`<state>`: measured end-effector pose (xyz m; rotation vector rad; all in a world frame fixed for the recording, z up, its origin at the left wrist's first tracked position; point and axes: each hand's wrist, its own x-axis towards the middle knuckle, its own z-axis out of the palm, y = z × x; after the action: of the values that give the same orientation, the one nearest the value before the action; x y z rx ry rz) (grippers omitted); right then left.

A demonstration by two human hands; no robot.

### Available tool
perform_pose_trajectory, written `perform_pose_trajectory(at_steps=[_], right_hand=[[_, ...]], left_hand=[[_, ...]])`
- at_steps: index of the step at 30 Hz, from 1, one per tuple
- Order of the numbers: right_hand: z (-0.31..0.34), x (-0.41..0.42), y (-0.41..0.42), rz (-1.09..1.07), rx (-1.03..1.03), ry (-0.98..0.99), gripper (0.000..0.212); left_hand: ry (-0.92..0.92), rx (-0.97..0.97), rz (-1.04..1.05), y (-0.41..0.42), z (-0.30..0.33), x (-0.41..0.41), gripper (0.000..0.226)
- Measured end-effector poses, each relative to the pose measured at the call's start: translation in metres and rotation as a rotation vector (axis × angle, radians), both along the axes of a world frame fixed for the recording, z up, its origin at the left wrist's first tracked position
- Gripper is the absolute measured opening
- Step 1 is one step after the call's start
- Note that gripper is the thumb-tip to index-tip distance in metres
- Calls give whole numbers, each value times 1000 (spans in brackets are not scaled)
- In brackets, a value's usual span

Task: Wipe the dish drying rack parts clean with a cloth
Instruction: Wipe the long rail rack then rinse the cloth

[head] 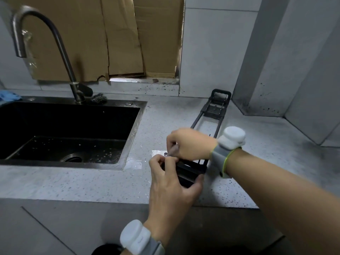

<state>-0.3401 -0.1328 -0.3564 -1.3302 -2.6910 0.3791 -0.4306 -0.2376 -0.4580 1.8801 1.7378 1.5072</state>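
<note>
A long black dish drying rack (211, 111) lies on the grey countertop (82, 181), running from the back wall toward me. My left hand (171, 186) grips the rack's near end, fingers curled round the black frame. My right hand (189, 144) is just above it and pinches a small grey piece, perhaps a bit of cloth, at the frame's near end. Both hands hide most of that end. A blue cloth (9, 97) lies at the far left, behind the sink.
A black sink (73, 115) with a tall curved faucet (55, 43) fills the left. A steel scourer (99, 98) sits by the faucet base. Cardboard (110, 34) covers the window behind. A grey wall column (276, 61) stands at the right.
</note>
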Motion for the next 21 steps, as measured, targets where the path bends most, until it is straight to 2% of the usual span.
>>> perform_pose_trajectory(at_steps=[2, 7, 10, 12, 17, 21], right_hand=[[-8, -1, 4, 20, 10, -42, 9], [-9, -11, 23, -91, 44, -94, 9], [-3, -14, 31, -117, 0, -94, 9], [13, -6, 32, -150, 4, 12, 4], [41, 45, 6, -265, 50, 494, 11], [16, 69, -32, -306, 36, 609, 12]], left_hand=[[13, 8, 2, 1, 1, 0, 61], [47, -11, 15, 1, 1, -3, 62], [42, -16, 6, 1, 4, -3, 64], [33, -33, -8, 0, 5, -4, 65], [-24, -58, -52, -1, 6, -10, 78], [24, -52, -12, -4, 1, -13, 86]])
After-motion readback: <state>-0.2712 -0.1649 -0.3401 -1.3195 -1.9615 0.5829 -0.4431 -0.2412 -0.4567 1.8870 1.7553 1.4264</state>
